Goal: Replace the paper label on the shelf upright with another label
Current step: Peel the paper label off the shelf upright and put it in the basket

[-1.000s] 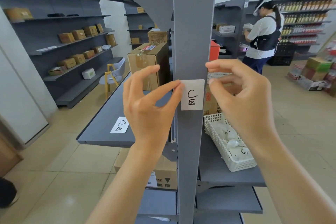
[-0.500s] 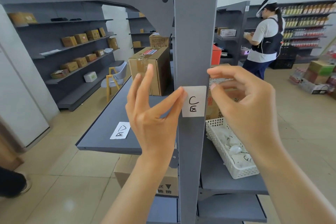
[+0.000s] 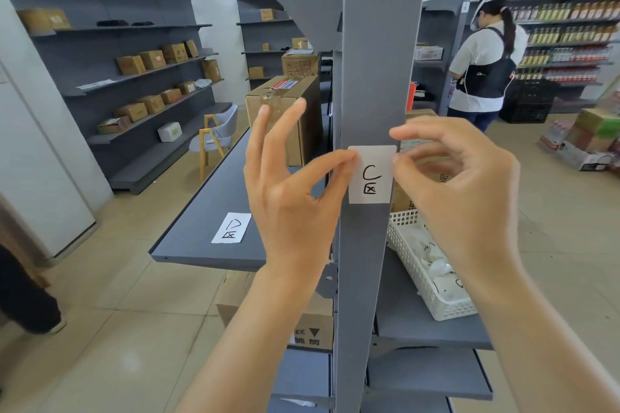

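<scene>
A white paper label point(image 3: 371, 174), marked with a "C" and a boxed sign, sticks to the front of the grey shelf upright point(image 3: 375, 77). My left hand point(image 3: 288, 191) is left of the upright with its fingers spread upward, and its thumb tip presses the label's upper left edge. My right hand point(image 3: 456, 184) is to the right, thumb and forefinger curled together at the label's upper right corner and edge. A second white label point(image 3: 231, 228), marked "D", lies flat on the grey shelf board point(image 3: 201, 211) to the left.
A cardboard box point(image 3: 285, 117) stands on the shelf behind my left hand. A white plastic basket point(image 3: 426, 278) holding white pieces sits on the right shelf. A person stands at far shelves, back right. Another person's leg and shoe point(image 3: 30, 298) are at the left edge.
My left fingers have straightened and spread upward while the thumb stays on the label's left edge. My right thumb and forefinger have closed in onto the label's right corner.
</scene>
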### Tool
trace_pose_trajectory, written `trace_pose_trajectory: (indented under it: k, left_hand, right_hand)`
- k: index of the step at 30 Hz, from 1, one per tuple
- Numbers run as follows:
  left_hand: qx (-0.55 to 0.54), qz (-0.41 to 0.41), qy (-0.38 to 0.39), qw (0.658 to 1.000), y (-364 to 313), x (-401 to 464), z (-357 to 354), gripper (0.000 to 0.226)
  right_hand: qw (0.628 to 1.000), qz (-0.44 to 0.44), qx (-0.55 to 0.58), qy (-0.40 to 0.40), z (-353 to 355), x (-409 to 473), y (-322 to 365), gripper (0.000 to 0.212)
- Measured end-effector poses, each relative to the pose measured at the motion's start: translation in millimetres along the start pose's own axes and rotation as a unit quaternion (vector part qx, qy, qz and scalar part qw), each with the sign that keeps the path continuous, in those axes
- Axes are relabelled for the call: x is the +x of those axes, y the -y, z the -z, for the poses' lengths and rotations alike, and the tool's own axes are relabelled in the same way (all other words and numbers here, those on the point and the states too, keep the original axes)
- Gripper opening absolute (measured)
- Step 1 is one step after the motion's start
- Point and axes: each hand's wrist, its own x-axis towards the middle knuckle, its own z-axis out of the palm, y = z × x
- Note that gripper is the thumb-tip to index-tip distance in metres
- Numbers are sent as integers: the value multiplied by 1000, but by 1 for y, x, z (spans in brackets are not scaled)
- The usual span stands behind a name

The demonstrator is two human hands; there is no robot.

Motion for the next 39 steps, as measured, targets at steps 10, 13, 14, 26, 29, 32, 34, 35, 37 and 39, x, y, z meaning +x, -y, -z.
trace_pose_trajectory:
  k: [10, 13, 14, 26, 29, 32, 34, 35, 37, 39]
  left_hand:
    - [7, 8, -34, 999, 3, 4, 9, 11]
    - [9, 15, -30, 999, 0, 6, 8, 10]
    - [12, 10, -38, 999, -1, 7, 8, 8]
    - [89, -37, -24, 995, -14, 18, 11, 8]
    - [135, -55, -28, 989, -18, 18, 10, 14]
    - [179, -60, -35, 981, -22, 16, 6, 15]
    - [192, -49, -34, 980, -24, 14, 3, 15]
    - [195, -41, -33, 979, -25, 12, 1, 15]
    - [199, -23, -32, 979, -27, 8, -3, 13]
    - [199, -7, -33, 979, -29, 5, -9, 10]
  right_hand:
    - [1000, -22, 0, -2, 2, -1, 7, 33]
    - [1000, -23, -6, -1, 3, -2, 9, 31]
    - [1000, -22, -10, 0, 3, -3, 9, 30]
    - [999, -49, -14, 10, 10, -2, 15, 28]
    - [998, -58, -5, 11, 10, 0, 15, 30]
    - [998, -62, 4, 12, 10, 0, 16, 31]
    - [998, -64, 9, 14, 10, 0, 16, 30]
    - [998, -66, 11, 16, 11, -1, 15, 30]
    - [997, -68, 17, 22, 12, 0, 14, 29]
    - [997, -61, 20, 29, 14, 1, 13, 28]
